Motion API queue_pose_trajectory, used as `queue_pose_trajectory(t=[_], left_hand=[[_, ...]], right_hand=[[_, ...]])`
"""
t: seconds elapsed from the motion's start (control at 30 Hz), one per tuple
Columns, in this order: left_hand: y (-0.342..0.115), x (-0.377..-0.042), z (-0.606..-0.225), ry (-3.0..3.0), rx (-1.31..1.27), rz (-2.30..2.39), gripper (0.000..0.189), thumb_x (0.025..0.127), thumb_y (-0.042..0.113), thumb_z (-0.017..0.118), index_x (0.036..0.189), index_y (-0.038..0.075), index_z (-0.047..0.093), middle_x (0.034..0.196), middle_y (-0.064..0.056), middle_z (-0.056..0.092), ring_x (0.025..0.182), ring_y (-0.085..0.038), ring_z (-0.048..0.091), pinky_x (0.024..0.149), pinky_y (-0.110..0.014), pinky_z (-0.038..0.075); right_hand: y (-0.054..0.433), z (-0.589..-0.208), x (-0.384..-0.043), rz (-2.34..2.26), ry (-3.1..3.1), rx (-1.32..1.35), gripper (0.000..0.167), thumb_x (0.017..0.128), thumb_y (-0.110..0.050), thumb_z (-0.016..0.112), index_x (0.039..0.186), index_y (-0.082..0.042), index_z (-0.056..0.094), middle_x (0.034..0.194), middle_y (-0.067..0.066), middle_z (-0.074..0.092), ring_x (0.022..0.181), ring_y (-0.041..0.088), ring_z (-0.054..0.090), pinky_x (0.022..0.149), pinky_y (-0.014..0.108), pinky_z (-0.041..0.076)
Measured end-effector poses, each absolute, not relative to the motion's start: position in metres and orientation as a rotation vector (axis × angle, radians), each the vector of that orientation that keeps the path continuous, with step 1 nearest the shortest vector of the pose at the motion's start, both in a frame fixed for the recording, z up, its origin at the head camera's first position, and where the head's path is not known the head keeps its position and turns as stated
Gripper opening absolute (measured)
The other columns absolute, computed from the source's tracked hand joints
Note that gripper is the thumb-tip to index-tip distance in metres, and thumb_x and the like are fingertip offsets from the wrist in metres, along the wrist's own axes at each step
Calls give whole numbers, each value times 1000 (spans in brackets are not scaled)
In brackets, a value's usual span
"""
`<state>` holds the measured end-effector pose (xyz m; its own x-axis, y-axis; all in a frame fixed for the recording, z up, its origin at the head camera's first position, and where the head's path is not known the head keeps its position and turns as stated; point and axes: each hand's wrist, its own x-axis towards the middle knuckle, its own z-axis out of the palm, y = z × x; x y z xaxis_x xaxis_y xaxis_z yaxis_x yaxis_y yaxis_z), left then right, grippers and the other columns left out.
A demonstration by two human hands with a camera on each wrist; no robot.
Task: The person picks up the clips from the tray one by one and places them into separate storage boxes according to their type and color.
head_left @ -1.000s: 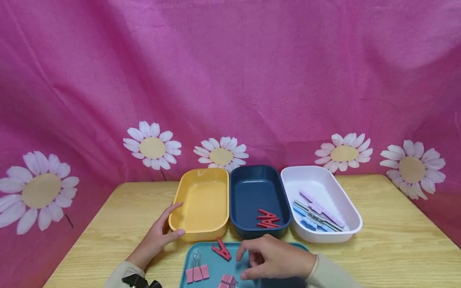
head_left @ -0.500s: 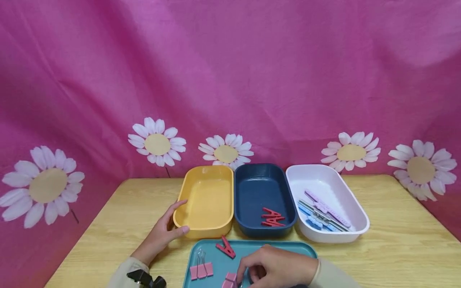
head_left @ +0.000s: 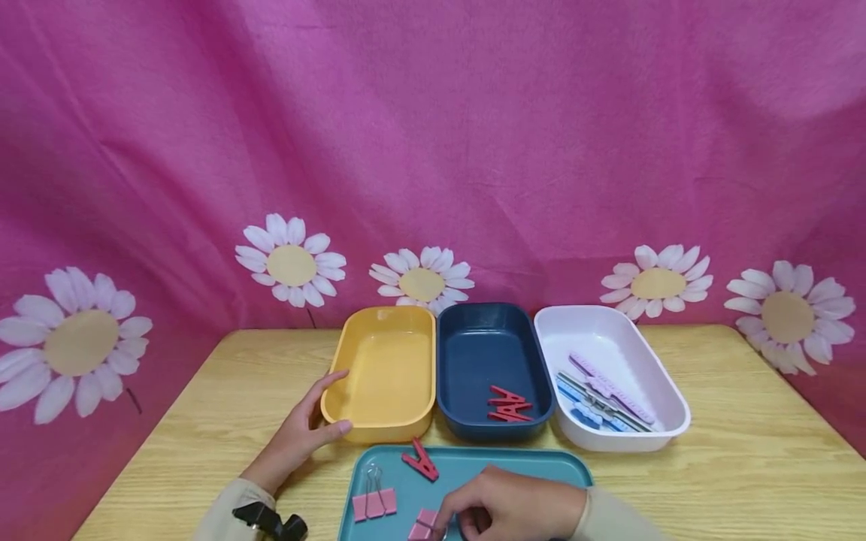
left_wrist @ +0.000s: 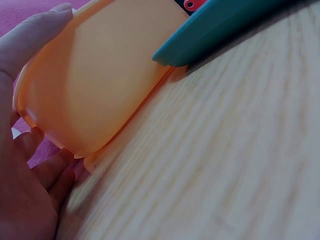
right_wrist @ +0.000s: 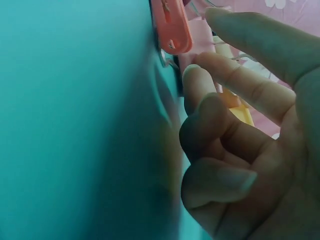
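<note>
My left hand (head_left: 294,432) grips the near-left corner of the yellow bin (head_left: 379,433), thumb on the near rim and index finger over the left side. My right hand (head_left: 507,502), its other fingers curled in, pinches a pink binder clip (head_left: 422,524) on the teal tray (head_left: 514,457). In the right wrist view thumb and index finger are at the pink clip (right_wrist: 200,37), partly behind a red clothespin (right_wrist: 172,30). Another pink binder clip (head_left: 374,505) lies to the left on the tray, wire handles pointing away. A red clothespin (head_left: 422,462) rests near the tray's far edge.
Beside the yellow bin stands a navy bin (head_left: 487,353) with several red clothespins (head_left: 509,406). To its right, a white bin (head_left: 582,330) holds purple, blue and metallic flat strips (head_left: 602,398). The wooden table (head_left: 744,421) ends at a pink flowered cloth (head_left: 473,150).
My right hand has come down and slightly left onto the nearer pink binder clip, its fingers closing in. My left hand stays at the yellow bin.
</note>
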<state>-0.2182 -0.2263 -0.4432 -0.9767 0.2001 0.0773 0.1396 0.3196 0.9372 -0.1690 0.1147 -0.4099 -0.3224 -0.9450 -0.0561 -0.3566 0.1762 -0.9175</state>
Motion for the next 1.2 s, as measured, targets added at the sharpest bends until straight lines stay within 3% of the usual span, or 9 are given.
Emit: queue_pose_trajectory(t=[0.27,0.47,0.6,0.7,0.87,0.97,1.2], left_hand=[[-227,-217,-444,2515,327,1771,69,87,23,72,146,32,36,160,-11,13,144,-31,21,114,-47,16],[-227,-219,-448,2491,364,1801,68,88,19,71,146,32,37,159,-10,16,141,-27,24,104,-15,24],[-227,-220,-448,2471,367,1829,69,87,19,72,145,32,38,159,-11,16,141,-28,25,99,-8,24],[-228,-220,-447,2477,363,1824,69,87,18,72,146,31,38,159,-11,15,141,-28,25,101,-11,24],[-228,-220,-446,2489,363,1804,70,86,19,72,146,31,37,160,-11,11,142,-30,22,113,-40,19],[-227,-221,-446,2486,367,1804,69,87,21,72,145,32,37,160,-11,12,142,-31,22,113,-47,16],[-227,-220,-448,2463,356,1831,70,86,18,72,145,32,38,160,-9,15,140,-27,28,101,-11,26]], right_hand=[[110,-417,-171,-1091,1795,-1216,23,94,-22,63,116,-18,68,78,-9,60,67,-5,51,60,13,45],[109,-423,-172,-1100,1761,-1267,21,96,-21,60,113,-15,69,88,-10,65,75,-7,54,71,15,50],[110,-424,-173,-1120,1720,-1278,18,96,-21,59,109,-14,70,87,-8,65,77,-7,55,76,17,51],[109,-424,-172,-1140,1684,-1223,18,97,-21,59,108,-13,70,86,-8,65,78,-5,57,75,16,50],[110,-424,-172,-1142,1648,-1152,20,97,-20,59,112,-14,69,92,-12,66,83,-3,59,79,18,50],[110,-423,-172,-1124,1666,-1172,22,97,-19,59,117,-16,68,99,-13,67,87,-3,59,84,19,50],[107,-423,-171,-1105,1681,-1156,26,96,-19,60,121,-19,67,108,-14,67,93,-2,60,89,19,47]])
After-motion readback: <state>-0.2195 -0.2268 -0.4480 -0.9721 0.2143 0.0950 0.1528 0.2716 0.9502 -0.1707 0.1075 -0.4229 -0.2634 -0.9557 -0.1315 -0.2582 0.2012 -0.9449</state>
